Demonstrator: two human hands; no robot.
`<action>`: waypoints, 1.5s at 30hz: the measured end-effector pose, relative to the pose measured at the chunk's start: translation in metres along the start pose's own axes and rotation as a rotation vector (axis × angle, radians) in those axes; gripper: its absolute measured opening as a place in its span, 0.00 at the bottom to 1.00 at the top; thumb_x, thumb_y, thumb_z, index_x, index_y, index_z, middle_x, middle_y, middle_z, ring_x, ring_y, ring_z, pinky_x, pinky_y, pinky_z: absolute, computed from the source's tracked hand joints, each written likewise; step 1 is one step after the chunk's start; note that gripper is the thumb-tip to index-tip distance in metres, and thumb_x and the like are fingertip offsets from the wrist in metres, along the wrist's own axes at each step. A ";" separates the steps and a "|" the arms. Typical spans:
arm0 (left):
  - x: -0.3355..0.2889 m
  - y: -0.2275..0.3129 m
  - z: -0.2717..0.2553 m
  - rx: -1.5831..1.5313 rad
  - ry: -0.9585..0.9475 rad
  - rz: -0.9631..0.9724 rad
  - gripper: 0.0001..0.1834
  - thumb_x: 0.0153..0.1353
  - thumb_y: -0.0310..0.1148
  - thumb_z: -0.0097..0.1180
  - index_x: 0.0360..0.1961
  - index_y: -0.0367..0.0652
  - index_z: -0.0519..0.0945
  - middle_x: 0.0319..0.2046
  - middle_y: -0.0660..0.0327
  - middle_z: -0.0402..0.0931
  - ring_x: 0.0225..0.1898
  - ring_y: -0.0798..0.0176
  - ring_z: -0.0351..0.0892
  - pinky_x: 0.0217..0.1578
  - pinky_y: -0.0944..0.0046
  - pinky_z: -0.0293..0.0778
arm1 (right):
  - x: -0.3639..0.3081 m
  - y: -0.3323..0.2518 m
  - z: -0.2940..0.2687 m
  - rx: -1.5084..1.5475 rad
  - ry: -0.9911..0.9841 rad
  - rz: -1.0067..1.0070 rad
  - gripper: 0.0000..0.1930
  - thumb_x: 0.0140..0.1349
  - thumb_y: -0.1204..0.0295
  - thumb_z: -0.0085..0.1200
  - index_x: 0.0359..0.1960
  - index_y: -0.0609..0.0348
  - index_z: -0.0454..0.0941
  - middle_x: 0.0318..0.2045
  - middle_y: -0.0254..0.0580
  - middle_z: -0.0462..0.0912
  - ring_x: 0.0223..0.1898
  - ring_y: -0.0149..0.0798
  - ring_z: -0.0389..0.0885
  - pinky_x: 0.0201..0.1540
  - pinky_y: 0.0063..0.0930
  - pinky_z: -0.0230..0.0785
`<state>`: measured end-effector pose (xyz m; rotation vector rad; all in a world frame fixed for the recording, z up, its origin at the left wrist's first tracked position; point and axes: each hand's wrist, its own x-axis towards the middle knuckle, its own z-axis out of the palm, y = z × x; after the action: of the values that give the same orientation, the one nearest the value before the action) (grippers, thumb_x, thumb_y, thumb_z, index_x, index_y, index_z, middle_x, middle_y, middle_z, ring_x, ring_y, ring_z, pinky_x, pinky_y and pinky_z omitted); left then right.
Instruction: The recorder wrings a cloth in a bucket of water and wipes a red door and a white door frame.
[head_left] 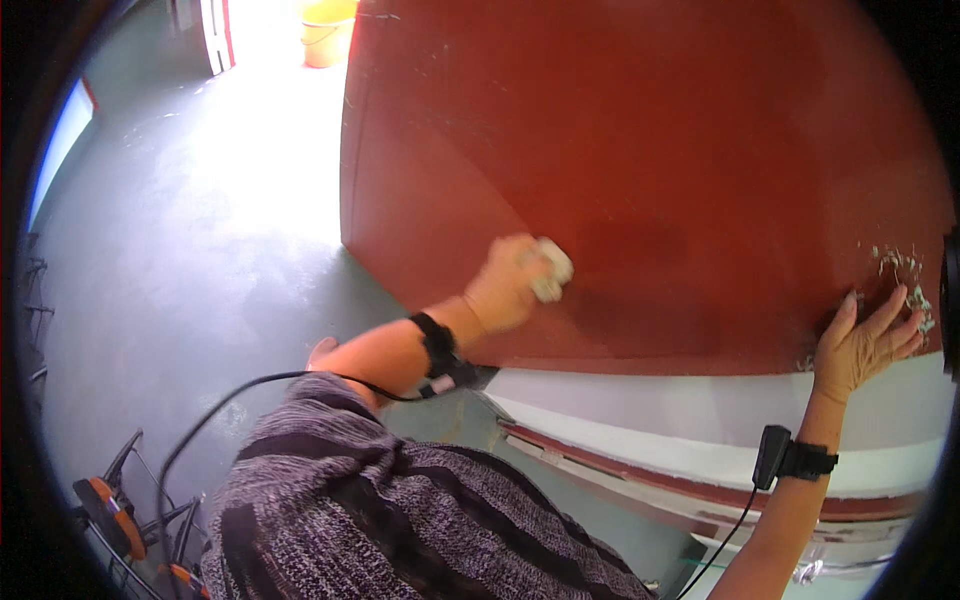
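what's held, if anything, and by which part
The left hand grips a pale, crumpled cloth wad by its left side; the right hand holds nothing.

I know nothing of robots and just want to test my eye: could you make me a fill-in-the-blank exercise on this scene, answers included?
1. The pale bunched wad is in the person's ____ hand.
2. The right hand, near pale flecks, holds ____.
3. The large panel bearing those flecks is ____ in colour.
4. The right wrist strap is ____ in colour.

Missing words: left; nothing; reddish-brown; black.
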<state>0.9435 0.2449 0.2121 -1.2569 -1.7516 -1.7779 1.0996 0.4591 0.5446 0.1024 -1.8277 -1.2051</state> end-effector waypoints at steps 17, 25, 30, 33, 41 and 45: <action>-0.026 -0.062 -0.021 0.342 0.530 -0.483 0.09 0.45 0.21 0.50 0.30 0.41 0.69 0.26 0.60 0.70 0.28 0.66 0.70 0.26 0.65 0.67 | 0.016 -0.016 -0.001 -0.028 0.028 -0.034 0.31 0.62 0.54 0.42 0.64 0.53 0.53 0.62 0.57 0.48 0.63 0.56 0.48 0.65 0.50 0.33; -0.018 -0.037 -0.015 0.020 0.150 -0.284 0.24 0.41 0.21 0.53 0.44 0.46 0.69 0.46 0.45 0.61 0.49 0.40 0.60 0.51 0.51 0.62 | 0.007 -0.007 -0.001 -0.025 -0.004 -0.007 0.32 0.61 0.53 0.43 0.64 0.52 0.53 0.64 0.55 0.45 0.64 0.55 0.44 0.66 0.50 0.32; 0.054 -0.078 -0.128 0.279 0.353 -0.096 0.19 0.40 0.19 0.48 0.38 0.42 0.72 0.44 0.46 0.65 0.46 0.41 0.63 0.46 0.54 0.65 | 0.002 -0.003 -0.001 -0.035 -0.020 0.014 0.32 0.62 0.54 0.42 0.64 0.53 0.52 0.63 0.57 0.47 0.64 0.56 0.45 0.65 0.52 0.31; 0.060 -0.151 -0.192 0.255 0.681 -0.635 0.19 0.46 0.25 0.47 0.43 0.40 0.72 0.46 0.45 0.65 0.44 0.41 0.67 0.46 0.53 0.66 | 0.004 -0.010 0.000 -0.026 -0.030 0.011 0.31 0.62 0.54 0.42 0.64 0.53 0.51 0.62 0.58 0.48 0.63 0.56 0.47 0.65 0.52 0.31; -0.002 -0.155 -0.121 0.526 0.673 -0.891 0.32 0.57 0.31 0.43 0.62 0.39 0.49 0.49 0.34 0.56 0.52 0.34 0.58 0.52 0.46 0.58 | 0.009 -0.010 0.002 -0.038 -0.033 0.004 0.32 0.62 0.53 0.41 0.64 0.55 0.51 0.61 0.60 0.49 0.64 0.57 0.45 0.65 0.52 0.31; -0.050 -0.070 -0.003 -0.016 0.392 -1.350 0.32 0.56 0.29 0.47 0.60 0.42 0.47 0.52 0.34 0.53 0.53 0.36 0.60 0.52 0.46 0.60 | -0.003 0.003 0.007 -0.033 -0.069 0.033 0.34 0.62 0.50 0.40 0.65 0.54 0.49 0.64 0.59 0.44 0.65 0.58 0.40 0.65 0.53 0.30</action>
<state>0.9161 0.2376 0.1307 0.5464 -2.4716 -2.3314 1.0974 0.4672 0.5437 0.0121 -1.8614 -1.2284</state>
